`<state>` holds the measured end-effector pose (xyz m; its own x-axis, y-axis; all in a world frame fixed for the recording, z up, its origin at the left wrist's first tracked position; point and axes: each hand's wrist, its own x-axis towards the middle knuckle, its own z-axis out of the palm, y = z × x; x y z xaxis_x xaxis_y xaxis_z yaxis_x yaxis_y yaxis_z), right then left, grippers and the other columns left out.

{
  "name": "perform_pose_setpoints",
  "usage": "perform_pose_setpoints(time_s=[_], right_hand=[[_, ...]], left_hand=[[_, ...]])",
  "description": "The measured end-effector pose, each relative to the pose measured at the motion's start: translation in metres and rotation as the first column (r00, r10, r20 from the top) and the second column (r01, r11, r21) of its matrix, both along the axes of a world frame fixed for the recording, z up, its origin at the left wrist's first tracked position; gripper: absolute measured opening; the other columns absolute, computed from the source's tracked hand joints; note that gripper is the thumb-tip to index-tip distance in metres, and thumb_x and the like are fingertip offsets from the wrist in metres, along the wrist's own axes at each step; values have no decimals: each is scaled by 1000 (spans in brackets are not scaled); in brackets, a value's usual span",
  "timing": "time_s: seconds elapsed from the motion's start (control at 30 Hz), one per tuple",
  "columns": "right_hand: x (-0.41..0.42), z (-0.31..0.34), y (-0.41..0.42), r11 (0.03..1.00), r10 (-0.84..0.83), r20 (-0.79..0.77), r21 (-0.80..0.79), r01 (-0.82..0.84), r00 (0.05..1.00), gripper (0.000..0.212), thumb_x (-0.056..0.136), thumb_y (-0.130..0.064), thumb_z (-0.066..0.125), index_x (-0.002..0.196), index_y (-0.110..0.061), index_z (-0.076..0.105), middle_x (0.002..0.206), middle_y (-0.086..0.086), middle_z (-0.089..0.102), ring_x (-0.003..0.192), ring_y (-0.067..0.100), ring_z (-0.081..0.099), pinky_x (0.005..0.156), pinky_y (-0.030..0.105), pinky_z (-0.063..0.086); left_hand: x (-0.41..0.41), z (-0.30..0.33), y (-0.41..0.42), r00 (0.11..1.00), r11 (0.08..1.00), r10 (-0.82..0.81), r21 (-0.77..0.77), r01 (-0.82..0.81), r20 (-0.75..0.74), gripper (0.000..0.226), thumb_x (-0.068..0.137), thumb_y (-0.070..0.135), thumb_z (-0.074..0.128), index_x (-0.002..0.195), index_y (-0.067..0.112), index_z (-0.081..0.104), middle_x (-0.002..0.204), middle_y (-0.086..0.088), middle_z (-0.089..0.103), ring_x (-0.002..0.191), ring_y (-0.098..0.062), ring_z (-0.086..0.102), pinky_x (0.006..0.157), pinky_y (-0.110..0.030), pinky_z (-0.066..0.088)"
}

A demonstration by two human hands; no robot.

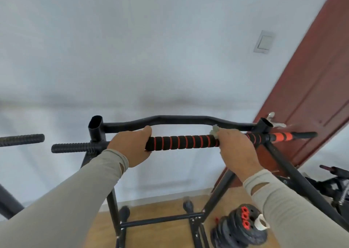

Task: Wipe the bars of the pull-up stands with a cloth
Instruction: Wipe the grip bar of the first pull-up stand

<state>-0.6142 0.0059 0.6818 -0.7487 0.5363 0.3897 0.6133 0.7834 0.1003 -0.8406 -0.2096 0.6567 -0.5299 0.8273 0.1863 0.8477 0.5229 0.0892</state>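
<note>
A black pull-up stand fills the middle of the head view. Its front bar (182,142) wears black foam with red rings. My left hand (133,145) grips this bar left of centre. My right hand (235,149) grips the same bar further right, wrapped round a pale cloth (215,131) whose edge sticks out above the fingers. Behind runs a bare black curved bar (179,119) between two upright tubes. A black ribbed handle (72,148) juts out to the left of the stand.
A white wall stands close behind the stand, with a red-brown door (309,96) at the right. Black and red weight plates (238,227) lie on the wooden floor at lower right. Another ribbed bar (21,140) enters from the left edge. More dark gear sits at far right.
</note>
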Motion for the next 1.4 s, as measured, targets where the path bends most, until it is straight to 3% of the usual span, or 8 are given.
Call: perform_pose_setpoints(time_s=[0.27, 0.4, 0.53, 0.63, 0.87, 1.1, 1.27, 1.4], right_hand=[[25, 4, 41, 938, -326, -39, -134, 319, 944, 34, 93, -2, 49, 117, -22, 62, 84, -2, 63, 65, 21, 58, 58, 30, 43], [-24, -8, -43, 990, -61, -223, -140, 30, 973, 21, 97, -11, 47, 86, -22, 61, 79, -4, 64, 76, 17, 68, 66, 27, 53], [-76, -38, -128, 908, 343, -355, -112, -404, 870, 22, 100, -16, 53, 113, -12, 71, 119, 6, 74, 124, 23, 63, 110, 38, 48], [-67, -33, -93, 877, 453, -358, 12, -481, 817, 33, 93, -8, 53, 118, -13, 73, 122, 4, 75, 117, 24, 67, 103, 39, 53], [64, 8, 78, 943, -309, -30, -142, 302, 951, 31, 97, -7, 49, 118, -23, 66, 93, 3, 71, 80, 27, 71, 74, 40, 61], [22, -11, 55, 923, -377, -37, -95, 372, 926, 33, 89, -5, 57, 120, -11, 66, 75, -2, 68, 65, 16, 69, 54, 27, 56], [-48, -17, -77, 973, 209, -212, -49, -224, 955, 12, 95, -17, 61, 102, -23, 69, 95, -3, 71, 92, 20, 67, 112, 47, 45], [-59, -31, -101, 886, 442, -298, -3, -463, 846, 24, 97, -13, 61, 119, -18, 71, 130, 1, 71, 130, 18, 59, 122, 46, 33]], left_hand=[[-9, 3, -5, 991, 986, -132, 106, 128, 32, 24, 80, 58, 66, 92, 38, 62, 89, 20, 50, 86, -3, 53, 78, -25, 49], [0, 5, -10, 989, 985, -126, 124, 117, 71, 50, 78, 61, 66, 122, 40, 50, 84, 23, 57, 76, 1, 58, 74, -21, 49], [4, 9, -12, 994, 989, -85, 129, 77, 65, 52, 75, 59, 66, 113, 35, 40, 74, 18, 61, 58, 1, 58, 56, -19, 43], [2, 9, -11, 995, 990, -102, 99, 99, 16, 42, 77, 61, 64, 101, 35, 41, 69, 16, 60, 54, -1, 56, 51, -18, 39], [-2, 9, -6, 987, 988, -143, 53, 146, -67, 28, 82, 62, 55, 91, 38, 44, 57, 11, 56, 49, -5, 54, 50, -17, 38], [-1, -6, -9, 954, 963, -186, 151, 225, -237, 26, 91, 57, 44, 93, 35, 55, 72, 16, 53, 63, -6, 52, 55, -27, 46], [4, -22, -4, 949, 965, -105, 199, 169, -296, 48, 79, 56, 70, 107, 19, 59, 87, 4, 63, 74, -21, 64, 61, -34, 51], [9, -10, -5, 985, 964, -77, 239, 114, -157, 36, 74, 46, 76, 93, 28, 51, 71, 13, 60, 59, -14, 61, 47, -26, 40]])
